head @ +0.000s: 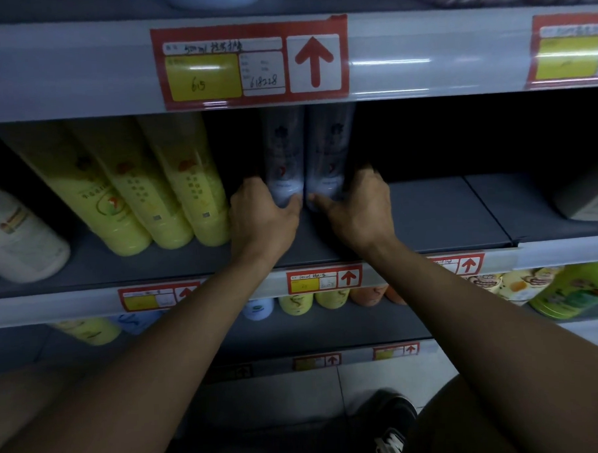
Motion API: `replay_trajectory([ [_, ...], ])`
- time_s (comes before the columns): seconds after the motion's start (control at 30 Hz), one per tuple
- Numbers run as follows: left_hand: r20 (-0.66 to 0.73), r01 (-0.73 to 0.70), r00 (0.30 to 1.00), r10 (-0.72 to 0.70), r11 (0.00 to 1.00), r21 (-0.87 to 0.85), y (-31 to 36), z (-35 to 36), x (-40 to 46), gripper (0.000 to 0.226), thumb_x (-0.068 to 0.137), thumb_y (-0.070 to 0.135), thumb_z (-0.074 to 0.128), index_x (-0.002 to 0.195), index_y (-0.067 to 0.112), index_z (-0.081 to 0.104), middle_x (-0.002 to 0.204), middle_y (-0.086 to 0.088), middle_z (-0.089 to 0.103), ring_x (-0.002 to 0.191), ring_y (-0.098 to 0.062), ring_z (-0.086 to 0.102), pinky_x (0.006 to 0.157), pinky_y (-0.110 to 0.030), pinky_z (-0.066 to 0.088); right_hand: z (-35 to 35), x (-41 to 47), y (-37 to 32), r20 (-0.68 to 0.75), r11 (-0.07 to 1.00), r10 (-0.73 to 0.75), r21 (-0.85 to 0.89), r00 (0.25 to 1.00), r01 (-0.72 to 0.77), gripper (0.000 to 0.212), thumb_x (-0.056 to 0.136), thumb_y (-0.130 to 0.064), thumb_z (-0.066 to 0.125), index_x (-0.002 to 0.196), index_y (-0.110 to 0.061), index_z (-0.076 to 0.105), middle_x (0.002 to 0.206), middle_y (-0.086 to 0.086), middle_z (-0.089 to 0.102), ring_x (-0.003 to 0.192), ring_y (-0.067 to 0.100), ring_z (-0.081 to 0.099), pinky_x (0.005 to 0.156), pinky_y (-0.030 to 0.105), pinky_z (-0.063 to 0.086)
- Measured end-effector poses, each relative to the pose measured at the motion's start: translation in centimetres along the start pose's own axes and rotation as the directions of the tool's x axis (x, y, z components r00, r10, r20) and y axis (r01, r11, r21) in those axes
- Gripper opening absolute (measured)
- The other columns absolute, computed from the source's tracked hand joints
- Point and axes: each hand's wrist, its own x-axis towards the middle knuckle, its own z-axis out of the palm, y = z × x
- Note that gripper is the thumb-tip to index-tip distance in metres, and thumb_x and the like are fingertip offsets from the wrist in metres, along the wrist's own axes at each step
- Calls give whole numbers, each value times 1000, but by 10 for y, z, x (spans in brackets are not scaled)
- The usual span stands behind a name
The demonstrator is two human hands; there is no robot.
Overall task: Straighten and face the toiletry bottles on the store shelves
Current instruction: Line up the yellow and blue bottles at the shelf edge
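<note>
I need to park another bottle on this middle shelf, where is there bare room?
Bare grey shelf board lies right of the two pale blue-white bottles that the left hand and right hand grip, up to the pale box at far right. Left is crowded: three yellow bottles stand shoulder to shoulder.

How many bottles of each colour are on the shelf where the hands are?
Yellow bottles: 3
Pale blue-white bottles, one held by the left hand and one by the right hand: 2
White bottles at the left edge: 1
Total: 6
</note>
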Motion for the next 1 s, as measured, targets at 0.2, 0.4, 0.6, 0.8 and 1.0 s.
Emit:
replay_trajectory([
  [0.2, -15, -34, 999, 33, 999, -22, -3, 5, 4, 43, 86, 38, 80, 98, 2, 60, 102, -17, 65, 101, -35, 63, 73, -30, 39, 2, -1, -1, -19, 1000, 29, -9, 999, -29, 69, 74, -46, 89, 123, -6, 61, 122, 16, 65, 110, 34, 66, 90, 47, 58],
  [0.4, -26, -31, 999, 30, 999, -43, -7, 7, 6, 45, 85, 40, 80, 95, 0, 62, 98, -19, 67, 96, -36, 65, 70, -30, 40, 3, -1, -4, -29, 1000, 8, -24, 1000, -9, 70, 76, -46, 88, 124, -4, 61, 123, 18, 63, 112, 36, 63, 89, 41, 55],
  [0.6, -23, -22, 999, 22, 1000, -15, -6, 7, 7, 49, 87, 41, 79, 99, -3, 63, 103, -22, 67, 101, -38, 64, 74, -35, 43, 4, 0, -5, -24, 999, 1, -49, 1000, -2, 74, 76, -48, 88, 128, -3, 60, 125, 19, 63, 114, 36, 61, 89, 39, 53],
  [0.8, -27, -12, 1000, 11, 1000, -17, -7, 7, 7, 49, 86, 41, 80, 97, -4, 63, 100, -22, 67, 99, -39, 65, 72, -36, 43, 5, 3, -4, -10, 998, -18, -59, 1000, 18, 77, 75, -50, 87, 130, -4, 60, 126, 19, 63, 112, 36, 63, 91, 40, 56],
  [1.0, 24, 0, 1000, 1, 1000, -20, -6, -1, 1, 49, 81, 39, 86, 103, 3, 62, 102, -12, 71, 98, -30, 68, 67, -26, 38, 1, -6, -10, 40, 996, -24, -81, 999, 27, 86, 73, -50, 90, 134, -2, 51, 131, 22, 57, 119, 40, 57, 95, 42, 50],
])
